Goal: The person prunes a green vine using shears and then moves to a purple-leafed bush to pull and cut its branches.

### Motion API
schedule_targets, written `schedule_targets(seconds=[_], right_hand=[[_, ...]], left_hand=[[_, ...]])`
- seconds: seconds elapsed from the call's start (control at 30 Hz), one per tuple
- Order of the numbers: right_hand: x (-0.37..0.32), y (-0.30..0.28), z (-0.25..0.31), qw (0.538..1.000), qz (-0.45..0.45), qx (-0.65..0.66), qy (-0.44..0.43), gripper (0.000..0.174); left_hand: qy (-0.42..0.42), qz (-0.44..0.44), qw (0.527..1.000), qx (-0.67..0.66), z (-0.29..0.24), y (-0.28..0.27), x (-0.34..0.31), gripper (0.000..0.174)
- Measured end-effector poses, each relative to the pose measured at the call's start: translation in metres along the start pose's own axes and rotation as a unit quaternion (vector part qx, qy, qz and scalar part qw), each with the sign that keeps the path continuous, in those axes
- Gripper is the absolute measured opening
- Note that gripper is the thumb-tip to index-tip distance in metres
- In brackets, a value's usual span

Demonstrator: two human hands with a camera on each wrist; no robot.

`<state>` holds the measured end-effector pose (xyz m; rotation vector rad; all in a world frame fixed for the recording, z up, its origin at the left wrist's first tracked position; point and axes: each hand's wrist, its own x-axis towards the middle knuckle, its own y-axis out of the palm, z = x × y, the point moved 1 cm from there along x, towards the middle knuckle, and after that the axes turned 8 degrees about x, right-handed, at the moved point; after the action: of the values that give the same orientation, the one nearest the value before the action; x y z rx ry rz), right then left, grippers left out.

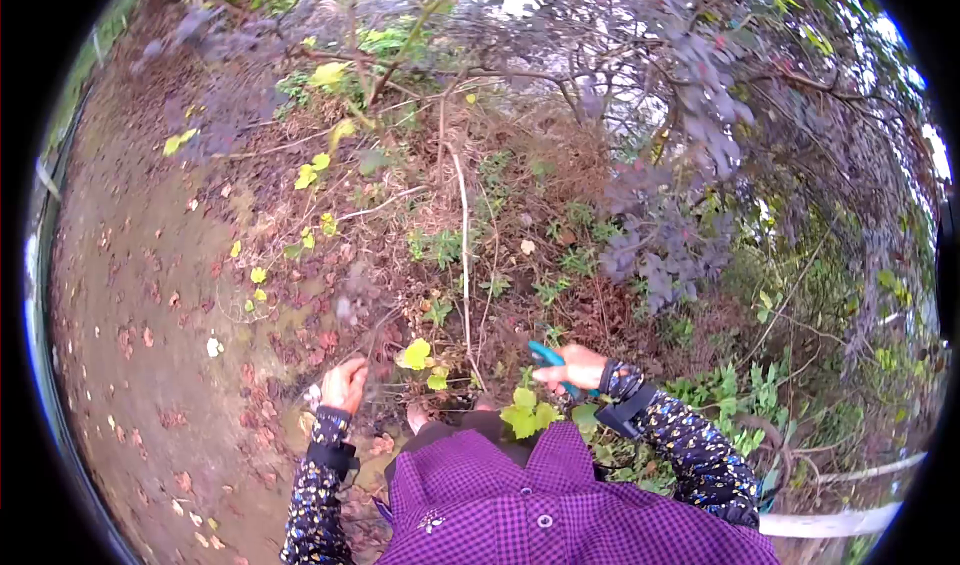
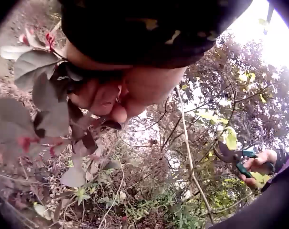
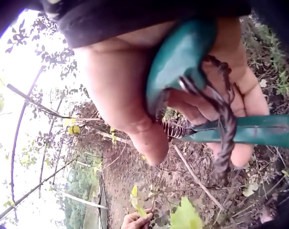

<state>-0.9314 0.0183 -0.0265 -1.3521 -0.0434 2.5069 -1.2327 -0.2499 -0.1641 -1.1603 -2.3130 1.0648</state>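
While green-handled pruning shears (image 3: 261, 130) are gripped by fingers of the right hand (image 1: 578, 368), handles spread, a purple-leaved sprig (image 2: 52, 114) is clamped in curled fingers of the left hand (image 1: 343, 385). Both are held above leaf-strewn ground (image 1: 150, 265), hands well apart.

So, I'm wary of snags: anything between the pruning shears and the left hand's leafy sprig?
In the left wrist view, a pale branch crosses between the pruning shears and the leafy sprig; its depth is unclear.
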Motion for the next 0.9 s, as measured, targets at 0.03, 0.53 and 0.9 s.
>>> schedule_targets(seconds=[0.03, 0.53, 0.9], right_hand=[[0.006, 0.008, -0.026, 0.999, -0.007, -0.031, 0.001, 0.044], [-0.022, 0.071, -0.205, 0.953, -0.161, 0.240, 0.089, 0.042], [0.024, 0.160, -0.345, 0.930, -0.222, 0.284, 0.072, 0.034]], left_hand=[[-0.014, 0.014, 0.999, -0.039, -0.006, -0.005, -0.013, 0.024], [0.074, 0.046, 0.961, -0.261, -0.228, -0.051, 0.028, 0.019], [0.163, 0.228, 0.939, -0.200, -0.272, 0.020, 0.019, 0.018]])
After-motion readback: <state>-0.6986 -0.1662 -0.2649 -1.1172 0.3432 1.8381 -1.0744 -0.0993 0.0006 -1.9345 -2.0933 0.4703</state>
